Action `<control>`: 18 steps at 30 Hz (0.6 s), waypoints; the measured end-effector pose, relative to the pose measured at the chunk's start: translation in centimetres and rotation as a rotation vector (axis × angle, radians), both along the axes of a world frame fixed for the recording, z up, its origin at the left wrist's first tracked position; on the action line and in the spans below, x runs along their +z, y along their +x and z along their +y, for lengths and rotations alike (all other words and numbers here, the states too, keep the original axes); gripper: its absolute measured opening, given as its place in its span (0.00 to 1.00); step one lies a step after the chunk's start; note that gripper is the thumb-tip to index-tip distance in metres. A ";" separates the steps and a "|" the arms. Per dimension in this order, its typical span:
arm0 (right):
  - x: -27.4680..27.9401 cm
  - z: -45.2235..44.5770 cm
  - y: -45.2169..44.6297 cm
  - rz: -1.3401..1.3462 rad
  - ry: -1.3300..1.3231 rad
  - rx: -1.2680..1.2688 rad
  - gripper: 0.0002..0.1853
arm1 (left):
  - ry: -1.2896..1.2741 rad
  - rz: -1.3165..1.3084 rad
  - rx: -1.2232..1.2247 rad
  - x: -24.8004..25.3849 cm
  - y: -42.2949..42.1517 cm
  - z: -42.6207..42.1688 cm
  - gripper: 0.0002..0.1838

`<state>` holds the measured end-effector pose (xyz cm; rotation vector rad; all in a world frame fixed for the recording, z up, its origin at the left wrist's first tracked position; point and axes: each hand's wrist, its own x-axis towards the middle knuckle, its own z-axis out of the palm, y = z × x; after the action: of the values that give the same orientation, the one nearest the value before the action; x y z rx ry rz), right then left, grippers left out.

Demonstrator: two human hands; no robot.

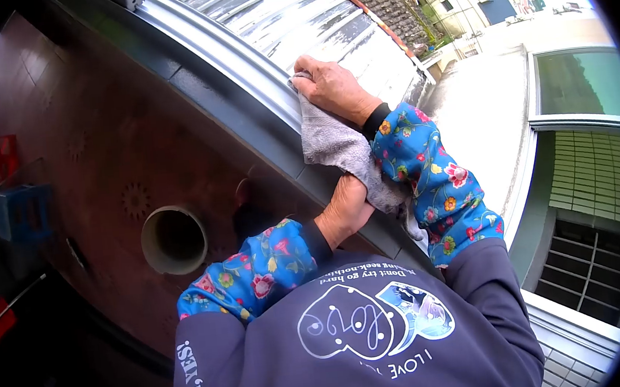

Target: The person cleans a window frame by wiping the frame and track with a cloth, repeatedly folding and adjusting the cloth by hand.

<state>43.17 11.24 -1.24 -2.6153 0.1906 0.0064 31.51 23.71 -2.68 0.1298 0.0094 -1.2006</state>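
Note:
A grey cloth is bunched between my two hands and hangs down toward my right sleeve. My right hand is closed on its upper end, with the fingers curled over it at the metal window track. Lower down, my left hand holds the middle of the same cloth. The cloth covers most of the left fingers. Both forearms wear blue floral sleeve covers. Beneath the left hand runs a dark tiled sill.
On the reddish floor stands a round pipe-like container. A blue stool and a red object are farther left. Outside lie a corrugated metal roof and a pale ledge. A framed window is at right.

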 end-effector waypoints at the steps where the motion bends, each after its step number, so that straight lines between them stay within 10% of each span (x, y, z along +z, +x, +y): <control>1: -0.1 0.2 0.6 0.007 -0.022 0.012 0.12 | 0.010 0.014 0.012 0.0 0.3 0.0 0.27; 18: 0.3 0.0 -4.9 0.065 -0.229 0.071 0.09 | 0.035 0.017 -0.070 1.1 -4.2 -0.7 0.28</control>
<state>38.24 11.28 -0.90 -2.8518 0.1269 0.1002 27.31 23.01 -1.60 0.1516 0.0410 -1.2717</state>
